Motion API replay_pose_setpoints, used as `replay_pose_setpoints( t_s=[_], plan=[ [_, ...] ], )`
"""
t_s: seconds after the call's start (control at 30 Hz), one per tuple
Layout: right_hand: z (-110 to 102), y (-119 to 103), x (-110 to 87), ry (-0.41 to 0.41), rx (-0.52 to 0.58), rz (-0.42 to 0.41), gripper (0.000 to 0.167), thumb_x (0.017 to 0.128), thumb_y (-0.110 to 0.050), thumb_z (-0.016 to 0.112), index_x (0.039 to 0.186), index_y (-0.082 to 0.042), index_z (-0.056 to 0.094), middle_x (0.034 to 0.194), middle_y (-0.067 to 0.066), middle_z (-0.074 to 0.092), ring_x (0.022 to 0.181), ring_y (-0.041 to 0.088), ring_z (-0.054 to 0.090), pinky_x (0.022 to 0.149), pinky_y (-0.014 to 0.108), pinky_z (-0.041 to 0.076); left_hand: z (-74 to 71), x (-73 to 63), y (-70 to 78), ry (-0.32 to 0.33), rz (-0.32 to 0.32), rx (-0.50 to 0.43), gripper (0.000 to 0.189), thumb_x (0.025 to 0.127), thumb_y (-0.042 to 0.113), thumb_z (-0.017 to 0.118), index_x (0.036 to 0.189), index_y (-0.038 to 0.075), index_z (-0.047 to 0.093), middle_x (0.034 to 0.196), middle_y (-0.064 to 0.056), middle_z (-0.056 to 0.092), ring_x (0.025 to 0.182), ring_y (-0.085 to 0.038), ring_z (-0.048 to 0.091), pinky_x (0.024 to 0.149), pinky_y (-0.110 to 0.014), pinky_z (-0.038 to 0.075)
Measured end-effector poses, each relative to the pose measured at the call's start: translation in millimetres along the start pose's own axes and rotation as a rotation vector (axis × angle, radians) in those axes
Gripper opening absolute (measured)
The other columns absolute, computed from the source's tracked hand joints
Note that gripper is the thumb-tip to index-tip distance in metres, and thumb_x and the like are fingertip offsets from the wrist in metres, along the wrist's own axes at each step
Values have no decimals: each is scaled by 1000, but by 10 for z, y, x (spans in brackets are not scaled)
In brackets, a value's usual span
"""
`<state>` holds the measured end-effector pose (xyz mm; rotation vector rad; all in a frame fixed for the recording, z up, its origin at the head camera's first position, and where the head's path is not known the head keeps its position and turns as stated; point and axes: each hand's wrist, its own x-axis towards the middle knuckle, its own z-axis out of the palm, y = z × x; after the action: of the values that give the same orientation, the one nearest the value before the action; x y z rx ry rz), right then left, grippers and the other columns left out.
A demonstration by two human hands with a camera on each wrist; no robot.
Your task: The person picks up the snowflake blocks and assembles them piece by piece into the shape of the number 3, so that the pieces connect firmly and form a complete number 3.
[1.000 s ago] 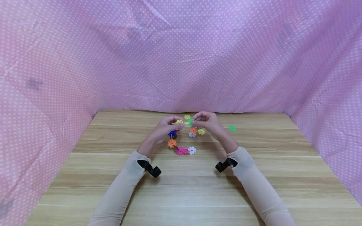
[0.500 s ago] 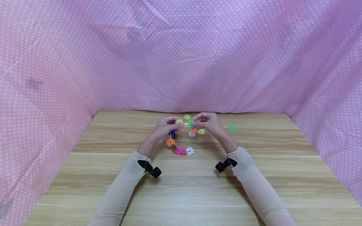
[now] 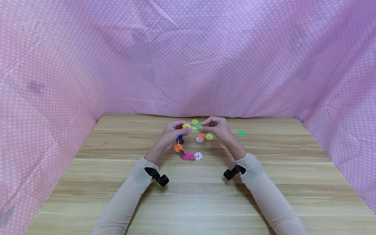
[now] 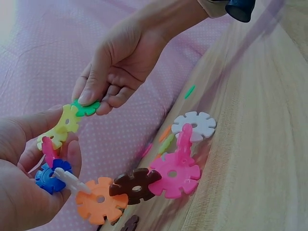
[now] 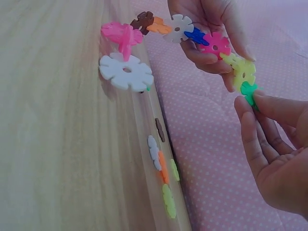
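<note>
My left hand (image 3: 170, 132) grips a chain of slotted snowflake discs by its upper end, with the thumb near a yellow disc (image 4: 70, 118). From there the chain hangs down through pink, a blue disc (image 4: 45, 183), white, an orange disc (image 4: 91, 204), a brown disc (image 4: 125, 186) and pink. It ends in a white disc (image 4: 194, 124). My right hand (image 3: 216, 128) pinches a green disc (image 5: 248, 90) between thumb and fingertips, its edge meeting the top yellow disc. Fingers of the left hand partly hide the upper links.
Loose discs lie on the wooden table (image 3: 194, 195) just beyond the hands: a yellow disc (image 3: 195, 121), an orange disc (image 3: 201, 135), a white disc (image 3: 199, 140) and another yellow disc (image 3: 209, 137). Farther right is a loose green disc (image 3: 241, 133). A pink dotted cloth (image 3: 188, 65) borders the table.
The hanging chain swings slightly left, then partly back right. Both hands stay nearly in place, the green and yellow discs together between them.
</note>
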<state>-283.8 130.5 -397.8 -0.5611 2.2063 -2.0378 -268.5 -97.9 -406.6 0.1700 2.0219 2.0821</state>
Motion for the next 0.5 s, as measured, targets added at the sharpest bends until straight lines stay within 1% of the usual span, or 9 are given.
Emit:
replay_pose_setpoints(
  t_s=[0.1, 0.13, 0.23, 0.33, 0.5],
  plan=[
    [7, 11, 0, 9, 6, -10, 22, 88, 6, 75, 103, 18, 65, 80, -4, 75, 70, 12, 71, 76, 44, 65, 0, 0, -6, 1, 7, 0, 42, 95, 12, 72, 132, -6, 61, 101, -3, 63, 109, -33, 63, 110, -56, 49],
    [10, 17, 2, 13, 11, -16, 23, 87, 6, 75, 103, 18, 65, 81, -2, 75, 70, 11, 71, 75, 43, 65, 1, -2, -7, 3, 8, 0, 42, 95, 12, 72, 132, -6, 61, 101, -3, 63, 108, -33, 64, 109, -55, 49],
    [29, 27, 3, 29, 27, -28, 23, 86, 6, 76, 103, 18, 65, 82, 2, 76, 69, 9, 70, 72, 37, 65, 3, -10, -7, 6, 9, -16, 40, 95, 11, 72, 130, -5, 62, 101, -4, 64, 102, -25, 65, 110, -56, 48],
    [45, 30, -3, 46, 39, -38, 23, 86, 4, 78, 102, 16, 66, 84, 7, 77, 69, 10, 70, 71, 36, 65, 12, -19, -2, 15, 14, -47, 37, 95, 10, 72, 127, -5, 64, 100, -4, 65, 96, -18, 66, 110, -57, 47],
    [60, 42, -7, 68, 41, -33, 22, 86, 0, 79, 102, 12, 69, 84, 6, 77, 70, 11, 72, 72, 38, 65, 34, -14, -2, 44, 23, -75, 32, 95, 9, 72, 124, -3, 67, 97, -1, 68, 91, -13, 67, 109, -56, 48]
  ],
)
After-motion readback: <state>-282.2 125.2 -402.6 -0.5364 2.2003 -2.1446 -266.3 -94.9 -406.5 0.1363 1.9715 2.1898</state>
